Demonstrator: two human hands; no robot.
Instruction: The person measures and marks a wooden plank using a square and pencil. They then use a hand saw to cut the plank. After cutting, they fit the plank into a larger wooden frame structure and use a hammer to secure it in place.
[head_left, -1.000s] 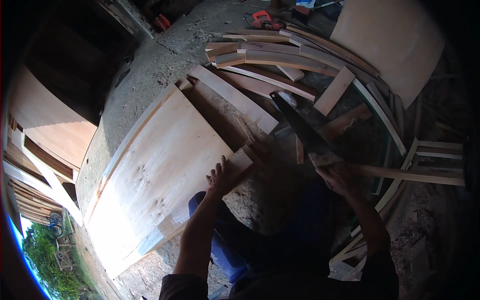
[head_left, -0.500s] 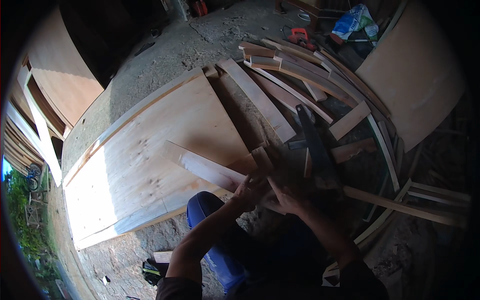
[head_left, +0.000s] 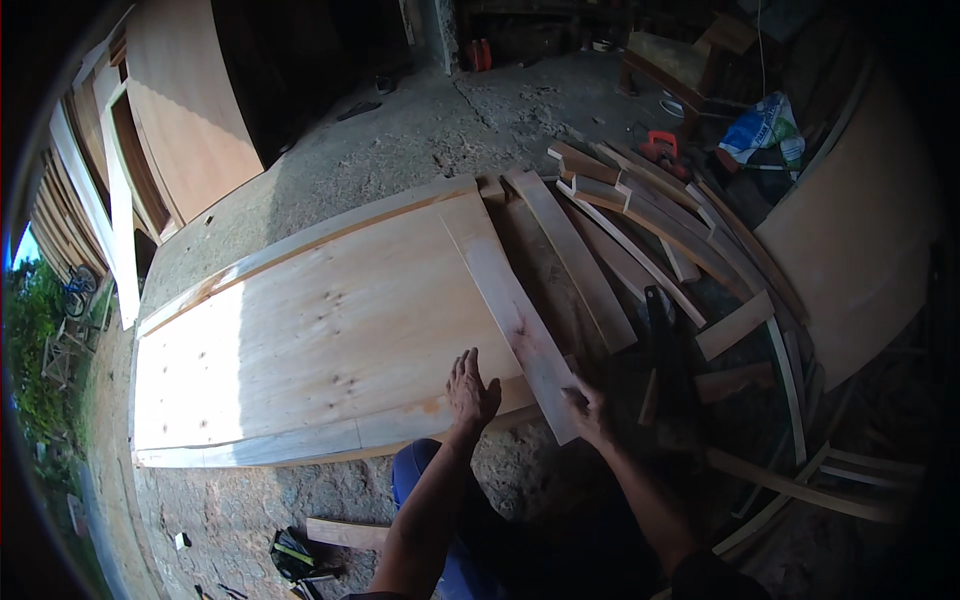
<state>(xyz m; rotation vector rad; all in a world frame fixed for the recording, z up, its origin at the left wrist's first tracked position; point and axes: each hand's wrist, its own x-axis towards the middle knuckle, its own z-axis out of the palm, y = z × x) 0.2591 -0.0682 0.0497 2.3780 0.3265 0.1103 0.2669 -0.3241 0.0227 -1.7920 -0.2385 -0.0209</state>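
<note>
A large pale plywood panel [head_left: 390, 300], framed with wooden strips along its long edges, lies flat in front of me. Across its right end rests a flat wooden board [head_left: 515, 325], running from the far edge toward my knees. My right hand [head_left: 592, 415] grips this board near its lower end, thumb on the top face. Just left of the board, my left hand [head_left: 470, 392] hovers over the panel's near edge with fingers stretched out and nothing in them. Right of the held board lies another long plank [head_left: 572, 255].
Several cut boards [head_left: 690, 245] are piled at the right, with a dark handsaw [head_left: 660, 335] beside them. A red power tool [head_left: 662, 150] sits behind the pile. A plywood sheet [head_left: 850, 250] stands far right. Near my left knee are a short wood offcut [head_left: 345, 533] and a black item [head_left: 292, 555].
The board has swung from slanting leftward over the panel to lying along its right end. My hands, close together before, are apart; the left is off the wood. My view has shifted.
</note>
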